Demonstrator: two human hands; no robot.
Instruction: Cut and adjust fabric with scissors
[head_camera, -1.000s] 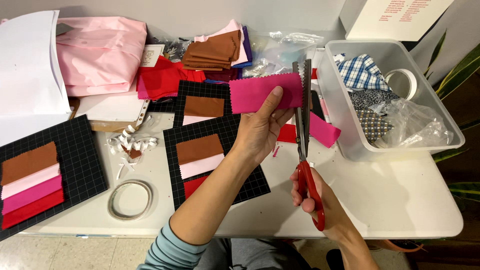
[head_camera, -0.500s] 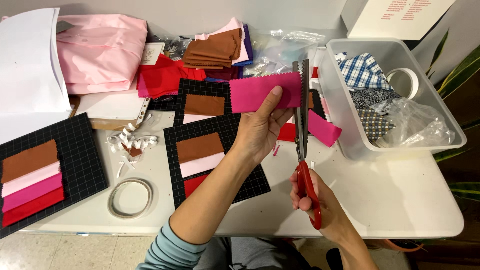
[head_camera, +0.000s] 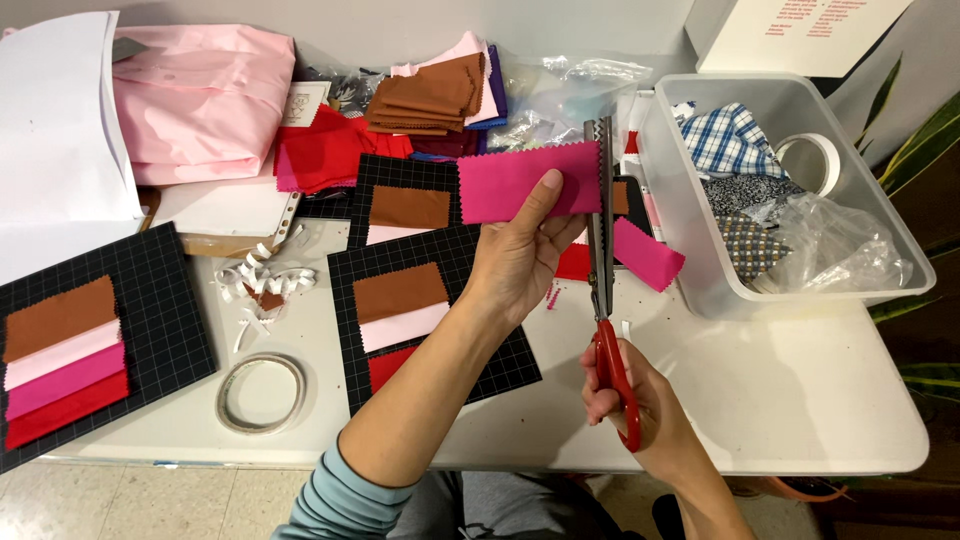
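Observation:
My left hand (head_camera: 520, 250) pinches a bright pink fabric swatch (head_camera: 500, 182) with zigzag edges, held up above the table. In my right hand (head_camera: 632, 400) are red-handled pinking shears (head_camera: 603, 290), their blades closed along the swatch's right edge. A cut-off pink piece (head_camera: 648, 254) lies on the table just right of the blades. Under my left forearm sits a black gridded card (head_camera: 490, 350) with brown, pale pink and red swatches stuck on it.
A clear plastic bin (head_camera: 700, 270) with patterned fabrics and a tape roll stands at the right. Other black swatch cards (head_camera: 160, 310) lie at the left and behind. A tape ring (head_camera: 262, 392), paper curls (head_camera: 262, 280), folded fabric stacks (head_camera: 430, 95) and pink cloth (head_camera: 200, 95) fill the back.
The shears' blades have closed further along the swatch's right edge. Both hands stay in nearly the same place.

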